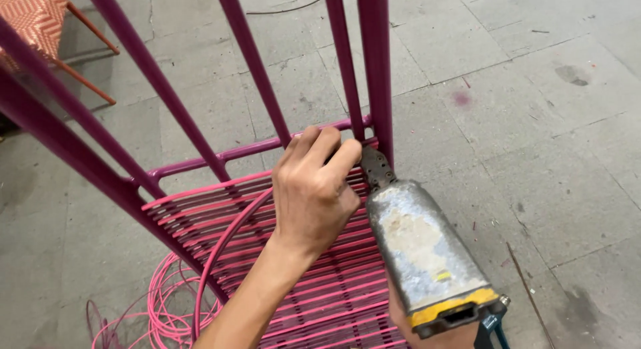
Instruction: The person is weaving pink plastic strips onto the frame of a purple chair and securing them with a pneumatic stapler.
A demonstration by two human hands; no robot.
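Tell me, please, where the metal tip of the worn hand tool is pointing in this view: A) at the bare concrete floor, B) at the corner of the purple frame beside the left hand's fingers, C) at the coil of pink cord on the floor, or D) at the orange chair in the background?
B: the tool has its tip at the purple frame corner, right by the left hand.

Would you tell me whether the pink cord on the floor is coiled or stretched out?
Coiled: the pink cord lies in loose loops beside the frame.

Right hand mostly hidden behind tool body; left fingertips hide cord end.
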